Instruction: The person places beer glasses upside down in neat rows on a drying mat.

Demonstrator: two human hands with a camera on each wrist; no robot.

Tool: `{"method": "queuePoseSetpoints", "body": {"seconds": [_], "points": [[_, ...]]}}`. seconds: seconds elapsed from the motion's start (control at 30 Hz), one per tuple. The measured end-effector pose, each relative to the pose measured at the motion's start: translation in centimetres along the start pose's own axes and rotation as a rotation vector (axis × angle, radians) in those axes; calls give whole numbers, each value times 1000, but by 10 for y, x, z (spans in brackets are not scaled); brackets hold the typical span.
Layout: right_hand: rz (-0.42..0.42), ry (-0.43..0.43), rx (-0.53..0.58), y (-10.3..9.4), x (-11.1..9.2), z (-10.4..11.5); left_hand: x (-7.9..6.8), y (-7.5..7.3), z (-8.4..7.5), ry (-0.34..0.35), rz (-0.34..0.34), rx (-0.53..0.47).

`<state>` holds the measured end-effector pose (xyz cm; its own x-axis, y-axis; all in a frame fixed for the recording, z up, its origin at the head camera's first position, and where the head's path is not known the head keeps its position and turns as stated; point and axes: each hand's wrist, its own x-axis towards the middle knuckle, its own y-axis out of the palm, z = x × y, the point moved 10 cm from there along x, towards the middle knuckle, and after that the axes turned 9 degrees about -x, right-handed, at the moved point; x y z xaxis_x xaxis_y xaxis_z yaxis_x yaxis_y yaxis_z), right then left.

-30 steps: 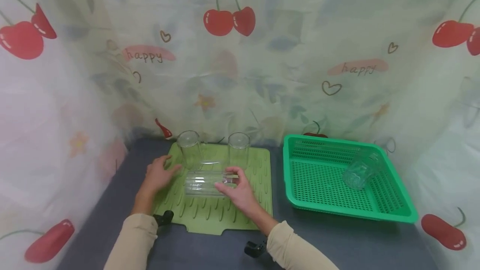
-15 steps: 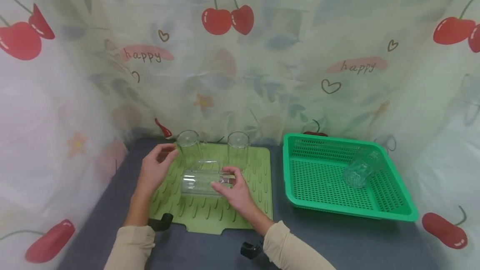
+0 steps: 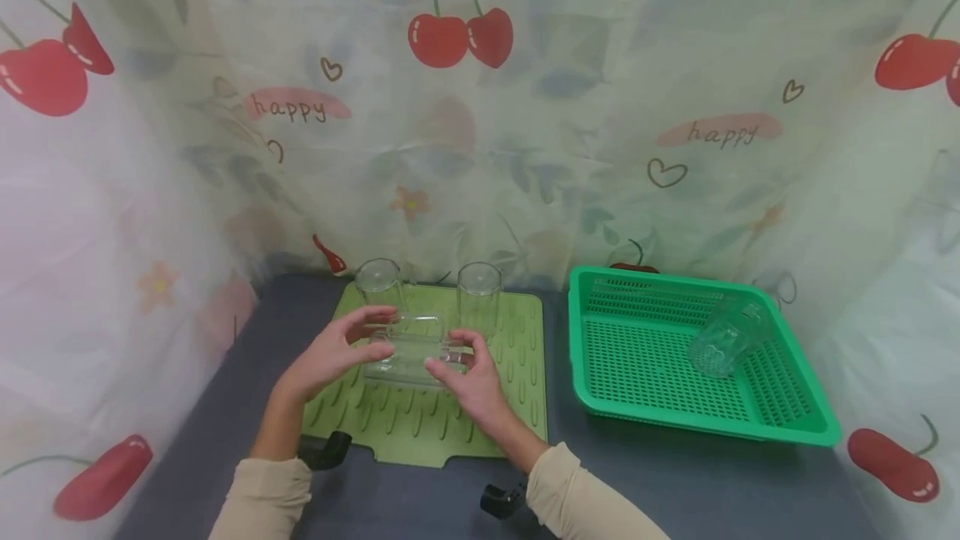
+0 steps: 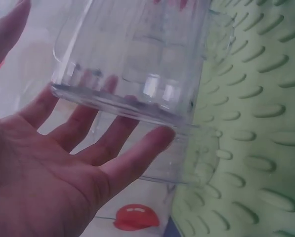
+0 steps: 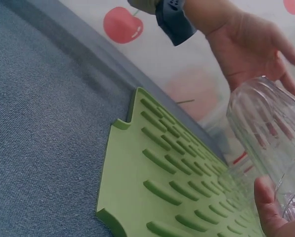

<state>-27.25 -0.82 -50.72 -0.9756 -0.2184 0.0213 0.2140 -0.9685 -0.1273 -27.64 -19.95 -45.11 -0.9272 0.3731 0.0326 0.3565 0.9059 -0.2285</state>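
A clear glass mug lies sideways in the air over the green ridged drying mat, its handle on the far side. My right hand grips one end of it between thumb and fingers; the thumb shows against the glass in the right wrist view. At the other end is my left hand, fingers spread and thumb apart. In the left wrist view its fingers reach around the thick base of the mug. Two more glass mugs, one left and one right, stand at the mat's back.
Right of the mat, a green plastic basket holds another glass mug lying tilted. Both sit on a dark grey tabletop. A cherry-print curtain encloses the back and sides.
My left hand has moved from the mat's left side rightward to the base end of the held mug. The right hand keeps its grip, the mug staying nearly in place.
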Motion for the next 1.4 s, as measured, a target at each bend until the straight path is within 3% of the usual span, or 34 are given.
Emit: {"method": "queuePoseSetpoints", "body": {"seconds": [0.27,0.53,0.8,0.87,1.07,1.13,1.23,1.4], "points": [[3,-24,16,-2,1,6,1,1,9,-21,-9,20],[31,-58,-134,-4,0,16,0,-8,-10,51,-64,91],[5,-102,-238,-4,-3,25,0,-12,-11,24,-83,125],[-32,-162,-307,-6,-4,31,0,-13,-10,7,-89,153],[-195,-543,-660,-4,-18,69,2,-12,-9,-38,-104,242],[-211,-612,-757,1,-22,75,2,-11,-10,-47,-103,260],[-186,-630,-866,9,-22,75,3,-10,-11,-53,-99,276],[-103,-540,-964,22,-16,65,5,-7,-16,-49,-99,288]]}}
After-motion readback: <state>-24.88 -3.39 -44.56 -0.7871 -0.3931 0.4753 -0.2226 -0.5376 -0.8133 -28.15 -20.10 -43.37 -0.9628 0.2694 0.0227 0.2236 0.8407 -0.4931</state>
